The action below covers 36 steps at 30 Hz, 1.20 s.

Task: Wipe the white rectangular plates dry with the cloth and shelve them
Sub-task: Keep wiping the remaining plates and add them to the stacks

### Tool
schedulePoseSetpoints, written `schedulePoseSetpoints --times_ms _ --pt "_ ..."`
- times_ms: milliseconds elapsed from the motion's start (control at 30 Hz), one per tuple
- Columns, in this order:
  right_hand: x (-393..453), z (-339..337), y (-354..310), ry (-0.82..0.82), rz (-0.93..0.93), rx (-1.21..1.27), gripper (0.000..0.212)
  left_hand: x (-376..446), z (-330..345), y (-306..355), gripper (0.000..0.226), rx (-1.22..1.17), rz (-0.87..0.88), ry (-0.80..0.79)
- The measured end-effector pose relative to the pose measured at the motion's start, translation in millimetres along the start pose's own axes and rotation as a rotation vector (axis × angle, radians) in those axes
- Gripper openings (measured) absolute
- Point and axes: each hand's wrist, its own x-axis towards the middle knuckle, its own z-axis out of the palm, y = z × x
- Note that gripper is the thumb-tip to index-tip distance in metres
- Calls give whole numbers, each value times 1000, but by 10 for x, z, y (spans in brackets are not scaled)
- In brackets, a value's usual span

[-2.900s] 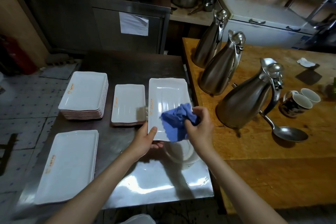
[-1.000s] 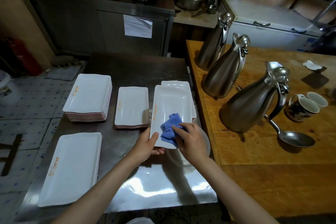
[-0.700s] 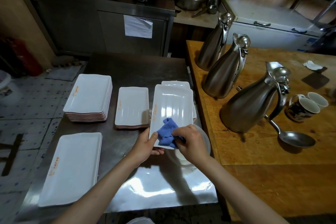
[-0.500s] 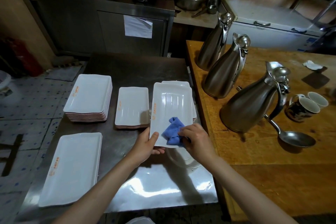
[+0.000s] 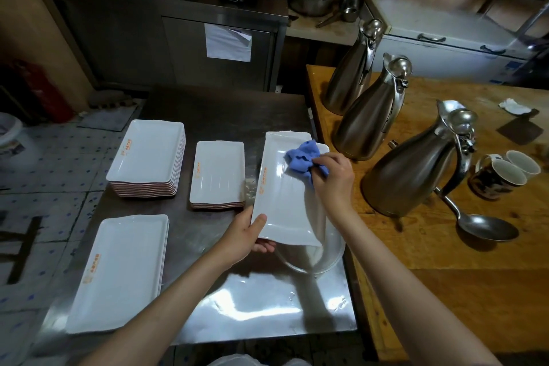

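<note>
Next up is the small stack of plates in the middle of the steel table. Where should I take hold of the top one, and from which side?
Take the top plate of the small stack by its near short rim, coming from the front. That raised rim overhangs, giving room for a thumb-over, fingers-under grip like the left hand uses on the plate being wiped. Its right side sits close to that plate.

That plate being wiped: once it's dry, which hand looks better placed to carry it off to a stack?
Probably the left hand. It already grips the plate by its near corner, while the right hand is busy holding the blue cloth.
</note>
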Motion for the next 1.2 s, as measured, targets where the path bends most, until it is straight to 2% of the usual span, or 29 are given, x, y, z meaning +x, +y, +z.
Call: schedulePoseSetpoints --times_ms 267,400,567,900,1200 --pt "109 45 -168 7 90 112 16 -17 -35 -4 27 99 3 -62" --pt "20 66 -267 -115 134 137 19 1 -23 -48 31 109 2 -52" --pt "-272 127 -333 -250 38 155 18 22 3 -66 30 5 -36 2" --pt "-656 104 -338 -404 -204 155 23 18 -19 -58 22 -99 -58 63" --pt "-697 92 -319 -450 -317 124 20 -10 -62 -121 21 -147 -40 155"
